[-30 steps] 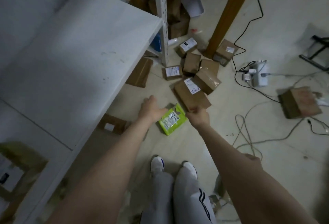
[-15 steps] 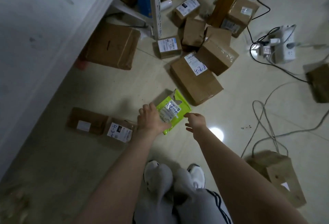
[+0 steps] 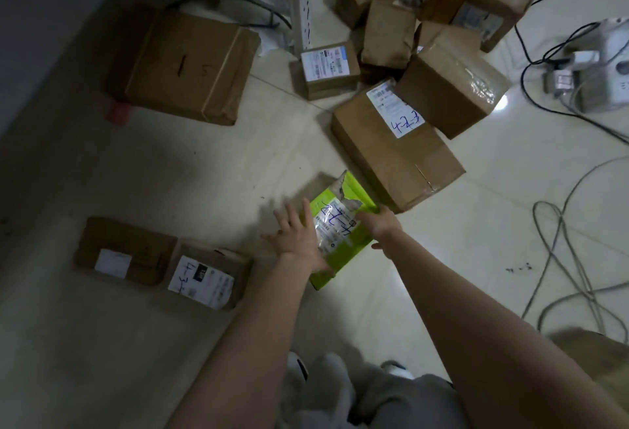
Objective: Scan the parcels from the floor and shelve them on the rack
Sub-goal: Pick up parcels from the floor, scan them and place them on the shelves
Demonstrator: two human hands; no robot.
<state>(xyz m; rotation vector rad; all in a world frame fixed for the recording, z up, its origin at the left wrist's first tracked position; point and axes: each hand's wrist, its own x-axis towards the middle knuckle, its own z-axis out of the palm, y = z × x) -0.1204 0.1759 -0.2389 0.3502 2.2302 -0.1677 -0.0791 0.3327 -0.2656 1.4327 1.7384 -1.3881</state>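
Fingers spread, left hand (image 3: 296,241) touches green parcel (image 3: 344,256); right hand (image 3: 383,226) too.

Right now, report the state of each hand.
Left hand: open, fingers spread, touching the green parcel.
Right hand: on the parcel's right edge; grip cannot be told.
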